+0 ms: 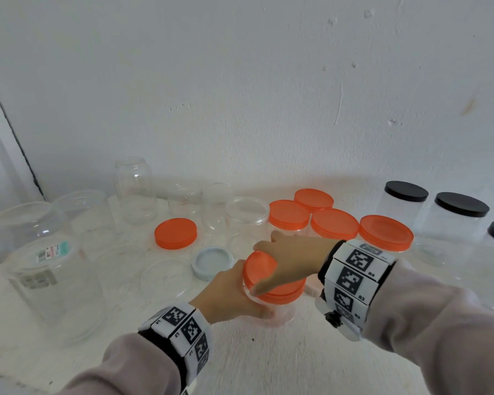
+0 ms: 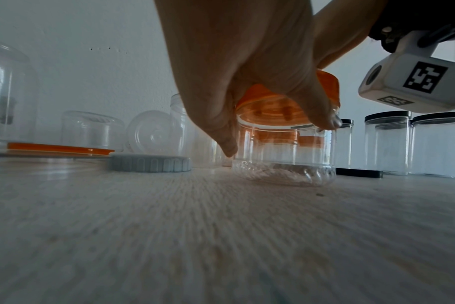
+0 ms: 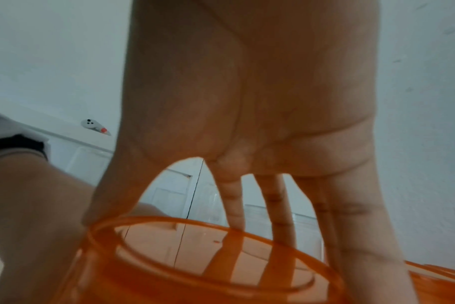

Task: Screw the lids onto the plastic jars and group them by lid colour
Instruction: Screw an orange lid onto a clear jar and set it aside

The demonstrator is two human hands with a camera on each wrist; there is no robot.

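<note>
I see an orange lid (image 1: 271, 280) on a clear jar (image 2: 283, 156), four orange-lidded jars (image 1: 334, 223) behind it, black-lidded clear jars (image 1: 461, 205) to their right, a pale grey-blue lid (image 1: 213, 262) left of it, and black-and-white checked wristbands (image 1: 354, 277).

You have five jars with orange lids: four grouped at the back (image 1: 334, 223) and one in front (image 1: 277, 283). One loose orange lid (image 1: 175, 233) lies on the surface, with one grey lid (image 1: 213, 263) and one clear lid (image 1: 166, 276). Three jars with black lids (image 1: 405, 195) show at the right. Several open clear jars (image 1: 134, 189) stand behind and left; their exact number is hard to tell.
</note>
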